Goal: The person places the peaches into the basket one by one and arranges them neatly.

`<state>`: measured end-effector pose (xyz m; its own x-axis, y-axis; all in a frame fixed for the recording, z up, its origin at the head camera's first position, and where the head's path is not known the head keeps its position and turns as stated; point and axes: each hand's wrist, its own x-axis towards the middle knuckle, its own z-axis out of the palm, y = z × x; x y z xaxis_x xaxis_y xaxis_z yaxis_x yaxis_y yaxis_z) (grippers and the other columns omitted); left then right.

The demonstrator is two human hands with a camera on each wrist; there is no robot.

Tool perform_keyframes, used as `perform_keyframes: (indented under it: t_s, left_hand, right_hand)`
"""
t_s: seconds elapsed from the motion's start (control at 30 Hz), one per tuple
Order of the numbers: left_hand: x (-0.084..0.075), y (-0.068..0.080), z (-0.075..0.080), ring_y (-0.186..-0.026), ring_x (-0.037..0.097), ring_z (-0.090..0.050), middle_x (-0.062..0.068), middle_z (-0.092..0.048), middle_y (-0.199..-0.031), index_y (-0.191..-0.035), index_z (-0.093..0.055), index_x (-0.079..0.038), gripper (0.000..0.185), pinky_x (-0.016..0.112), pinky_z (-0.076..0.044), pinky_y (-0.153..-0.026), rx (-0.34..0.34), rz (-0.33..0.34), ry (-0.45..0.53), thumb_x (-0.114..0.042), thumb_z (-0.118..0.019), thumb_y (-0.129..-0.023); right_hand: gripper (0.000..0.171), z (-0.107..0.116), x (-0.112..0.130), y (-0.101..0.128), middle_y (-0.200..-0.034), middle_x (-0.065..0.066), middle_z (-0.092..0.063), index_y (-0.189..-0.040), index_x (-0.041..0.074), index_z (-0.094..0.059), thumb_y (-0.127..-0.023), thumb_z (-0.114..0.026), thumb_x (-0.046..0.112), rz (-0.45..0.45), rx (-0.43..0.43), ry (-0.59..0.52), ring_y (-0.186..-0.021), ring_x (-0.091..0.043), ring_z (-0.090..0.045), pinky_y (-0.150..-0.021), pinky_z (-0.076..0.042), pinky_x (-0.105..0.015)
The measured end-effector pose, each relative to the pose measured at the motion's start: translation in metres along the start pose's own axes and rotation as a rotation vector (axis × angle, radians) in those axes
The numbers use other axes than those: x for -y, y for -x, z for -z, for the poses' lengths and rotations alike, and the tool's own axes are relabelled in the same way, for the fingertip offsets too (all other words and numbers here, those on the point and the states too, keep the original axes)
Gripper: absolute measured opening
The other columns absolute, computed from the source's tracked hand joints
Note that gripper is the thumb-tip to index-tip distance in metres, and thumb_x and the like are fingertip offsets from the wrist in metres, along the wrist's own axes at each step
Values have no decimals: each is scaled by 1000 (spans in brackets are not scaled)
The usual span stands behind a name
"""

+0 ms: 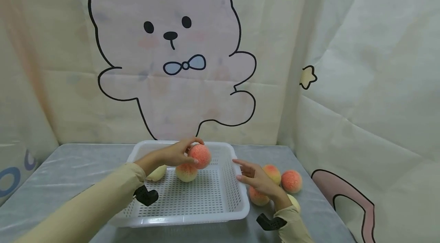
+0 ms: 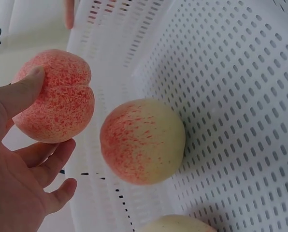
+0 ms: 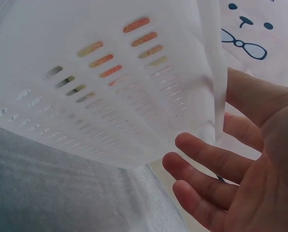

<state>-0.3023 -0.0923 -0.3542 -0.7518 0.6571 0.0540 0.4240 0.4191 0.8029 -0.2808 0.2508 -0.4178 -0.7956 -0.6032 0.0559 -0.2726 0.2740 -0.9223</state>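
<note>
Peach point(image 1: 200, 156) sits at three o'clock of the left hand point(image 1: 177, 153), gripped above the basket point(image 1: 192, 216); right hand point(image 1: 256, 179) relaxed.

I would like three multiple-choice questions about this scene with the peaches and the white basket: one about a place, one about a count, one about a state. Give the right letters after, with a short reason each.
1. Where is the peach in the left hand?
A. over the basket
B. on the cloth
C. behind the curtain

2. How many peaches lie on the table right of the basket?
A. one
B. four
C. seven

3. How is the right hand?
A. open, holding nothing
B. closed on a peach
C. closed on the basket rim

Answers:
1 A: the left hand holds the peach above the basket.
2 B: the four peaches show there.
3 A: the right hand has straight fingers.
</note>
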Motion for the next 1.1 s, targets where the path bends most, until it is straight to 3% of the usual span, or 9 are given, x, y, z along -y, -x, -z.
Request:
perform_keyframes:
  t_s: [0.2, 0.5, 0.73, 0.97, 1.1]
  left_hand:
    - [1, -8, -9, -106, 27, -62, 22, -61, -127, -139, -44, -7, 55, 41, -56, -87, -1, 39, -5, -8, -72, -92]
    - [9, -17, -32, -92, 21, -58, 15, -62, -119, -136, -50, -12, 54, 35, -52, -80, -5, 68, -140, -10, -76, -89]
    - [14, -19, -38, -106, 27, -60, 18, -60, -131, -138, -51, -12, 55, 48, -53, -91, -12, 95, -181, -9, -76, -89]
    - [24, -16, -36, -117, 30, -60, 13, -63, -129, -138, -52, -17, 57, 56, -48, -101, -38, 175, -279, -15, -78, -88]
    - [29, -17, -37, -123, 30, -59, 10, -62, -134, -138, -53, -20, 56, 57, -47, -104, -59, 223, -279, -17, -78, -88]
  right_hand:
    - [63, 0, 0, -2, -150, -27, -50, -159, 6, -31, -103, -59, 19, -2, 2, -2, -126, -28, -63, -95, -57, -32]
    - [63, 1, -3, 0, -149, -29, -49, -158, 4, -31, -103, -59, 17, 8, 3, -11, -125, -28, -63, -93, -58, -31]
    - [64, 0, -1, 0, -150, -25, -50, -159, 10, -32, -102, -60, 19, -22, -1, -39, -125, -29, -63, -93, -58, -33]
    - [64, -1, 0, 0, -150, -26, -50, -159, 11, -31, -103, -60, 18, -13, 7, -53, -125, -32, -62, -93, -58, -33]
    - [65, -1, 1, 0, -150, -25, -50, -159, 10, -31, -102, -61, 18, -16, 2, -50, -125, -33, -62, -94, -58, -33]
